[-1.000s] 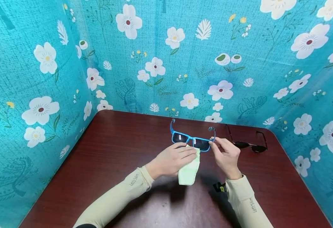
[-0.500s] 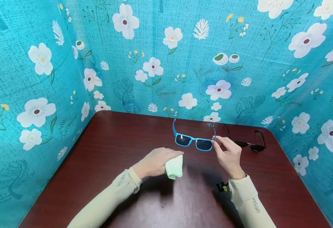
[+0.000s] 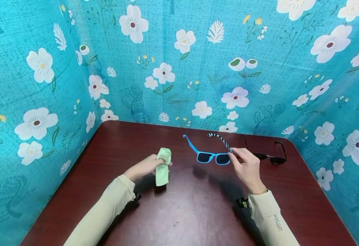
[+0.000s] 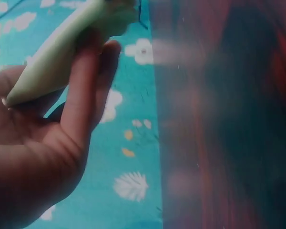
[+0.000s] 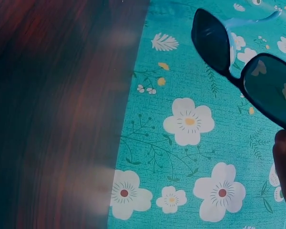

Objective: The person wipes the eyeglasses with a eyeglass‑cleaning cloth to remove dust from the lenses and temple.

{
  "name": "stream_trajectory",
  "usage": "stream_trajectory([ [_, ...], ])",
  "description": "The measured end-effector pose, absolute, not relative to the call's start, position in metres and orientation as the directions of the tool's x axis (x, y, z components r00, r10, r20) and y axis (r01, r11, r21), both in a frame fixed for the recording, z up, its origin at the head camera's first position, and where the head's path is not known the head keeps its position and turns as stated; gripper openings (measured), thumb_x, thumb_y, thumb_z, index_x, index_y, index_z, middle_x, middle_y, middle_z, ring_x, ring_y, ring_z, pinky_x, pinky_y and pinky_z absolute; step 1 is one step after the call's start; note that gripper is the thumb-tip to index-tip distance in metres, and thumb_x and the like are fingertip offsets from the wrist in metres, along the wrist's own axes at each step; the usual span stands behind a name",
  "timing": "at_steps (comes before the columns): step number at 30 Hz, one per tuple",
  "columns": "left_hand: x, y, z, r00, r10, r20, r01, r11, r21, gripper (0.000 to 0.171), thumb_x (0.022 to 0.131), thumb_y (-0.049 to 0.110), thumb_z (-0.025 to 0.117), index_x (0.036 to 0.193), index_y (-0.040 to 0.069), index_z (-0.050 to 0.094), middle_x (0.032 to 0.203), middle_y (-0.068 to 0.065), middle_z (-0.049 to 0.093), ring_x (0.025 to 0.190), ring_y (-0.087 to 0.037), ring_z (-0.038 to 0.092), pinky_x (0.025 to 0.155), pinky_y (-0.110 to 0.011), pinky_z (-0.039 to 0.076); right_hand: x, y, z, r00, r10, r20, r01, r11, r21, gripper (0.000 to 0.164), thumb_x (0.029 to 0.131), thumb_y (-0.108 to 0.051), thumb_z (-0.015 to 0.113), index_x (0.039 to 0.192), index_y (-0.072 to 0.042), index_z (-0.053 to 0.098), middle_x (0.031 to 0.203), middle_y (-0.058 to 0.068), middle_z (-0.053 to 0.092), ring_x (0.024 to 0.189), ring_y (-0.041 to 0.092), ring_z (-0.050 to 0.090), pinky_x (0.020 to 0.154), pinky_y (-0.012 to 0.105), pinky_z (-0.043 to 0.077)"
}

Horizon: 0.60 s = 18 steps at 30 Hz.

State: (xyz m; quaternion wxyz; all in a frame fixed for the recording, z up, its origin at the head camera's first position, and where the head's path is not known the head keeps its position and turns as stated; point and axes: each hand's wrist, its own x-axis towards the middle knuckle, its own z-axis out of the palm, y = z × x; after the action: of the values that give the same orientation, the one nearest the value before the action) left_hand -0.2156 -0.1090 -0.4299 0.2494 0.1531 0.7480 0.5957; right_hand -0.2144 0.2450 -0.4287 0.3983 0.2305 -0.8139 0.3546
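Observation:
Blue-framed sunglasses (image 3: pixel 211 155) with dark lenses and unfolded arms, one inner side zebra-striped, are held above the table. My right hand (image 3: pixel 248 167) pinches them at the hinge on their right end. In the right wrist view the lenses (image 5: pixel 269 83) and a fingertip below the frame show. To the left, my left hand (image 3: pixel 145 167) grips a folded pale green cloth (image 3: pixel 162 174), thumb across its middle, apart from the sunglasses. The left wrist view shows the cloth (image 4: pixel 52 57) between thumb and fingers.
A second pair of sunglasses (image 3: pixel 275 160), dark with thin arms, lies at the table's back right, partly behind my right hand. The dark red wooden table (image 3: pixel 179 212) is bounded by a blue flowered curtain (image 3: pixel 179 68) at the back and sides.
My left hand has drawn the cloth leftward, away from the sunglasses, and turned it upright. The right hand keeps its hold while the blue sunglasses have turned and tilted.

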Motion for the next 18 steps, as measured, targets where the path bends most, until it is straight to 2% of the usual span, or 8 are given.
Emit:
stream_trajectory([
  [2, -0.223, -0.119, -0.441, -0.819, 0.522, -0.240, -0.116, 0.259, 0.959, 0.036, 0.092, 0.027, 0.042, 0.112, 0.000, 0.055, 0.109, -0.016, 0.057, 0.092, -0.023, 0.056, 0.068, -0.039, 0.048, -0.214, 0.245, -0.428, -0.581, -0.081, 0.810, -0.645, 0.653, -0.397, 0.026, 0.070, -0.003, 0.073, 0.095, -0.006, 0.069, 0.084, 0.001, 0.063, 0.070, 0.010, 0.057, 0.063, 0.009, 0.043],
  [5, -0.231, -0.132, -0.451, -0.818, 0.505, -0.274, -0.141, 0.285, 0.948, 0.040, 0.091, 0.035, 0.042, 0.111, 0.004, 0.057, 0.115, -0.018, 0.054, 0.095, -0.021, 0.054, 0.074, -0.041, 0.046, -0.214, 0.246, -0.427, -0.582, -0.058, 0.811, -0.627, 0.667, -0.402, 0.025, 0.070, -0.004, 0.072, 0.095, -0.005, 0.069, 0.085, 0.002, 0.063, 0.071, 0.011, 0.057, 0.063, 0.008, 0.042],
  [9, -0.234, -0.143, -0.453, -0.826, 0.480, -0.295, -0.162, 0.300, 0.940, 0.040, 0.092, 0.032, 0.041, 0.113, 0.001, 0.055, 0.117, -0.017, 0.052, 0.100, -0.020, 0.052, 0.080, -0.042, 0.042, -0.216, 0.247, -0.426, -0.581, -0.033, 0.813, -0.612, 0.676, -0.410, 0.025, 0.070, -0.005, 0.072, 0.095, -0.005, 0.069, 0.085, 0.003, 0.063, 0.071, 0.012, 0.057, 0.064, 0.008, 0.041],
  [15, -0.234, -0.159, -0.457, -0.820, 0.499, -0.282, -0.170, 0.257, 0.951, 0.041, 0.091, 0.020, 0.043, 0.122, -0.007, 0.045, 0.111, -0.023, 0.054, 0.093, -0.022, 0.057, 0.073, -0.040, 0.047, -0.218, 0.249, -0.428, -0.572, -0.052, 0.818, -0.612, 0.692, -0.383, 0.025, 0.070, -0.005, 0.073, 0.094, -0.005, 0.069, 0.085, 0.003, 0.063, 0.073, 0.014, 0.056, 0.064, 0.010, 0.040],
  [18, -0.233, -0.166, -0.460, -0.811, 0.512, -0.285, -0.175, 0.252, 0.952, 0.043, 0.091, 0.023, 0.045, 0.122, -0.007, 0.043, 0.106, -0.024, 0.057, 0.089, -0.024, 0.059, 0.069, -0.041, 0.048, -0.219, 0.250, -0.430, -0.560, -0.088, 0.824, -0.606, 0.721, -0.335, 0.026, 0.068, -0.005, 0.074, 0.094, -0.005, 0.069, 0.085, 0.003, 0.062, 0.072, 0.014, 0.056, 0.060, 0.014, 0.039],
])
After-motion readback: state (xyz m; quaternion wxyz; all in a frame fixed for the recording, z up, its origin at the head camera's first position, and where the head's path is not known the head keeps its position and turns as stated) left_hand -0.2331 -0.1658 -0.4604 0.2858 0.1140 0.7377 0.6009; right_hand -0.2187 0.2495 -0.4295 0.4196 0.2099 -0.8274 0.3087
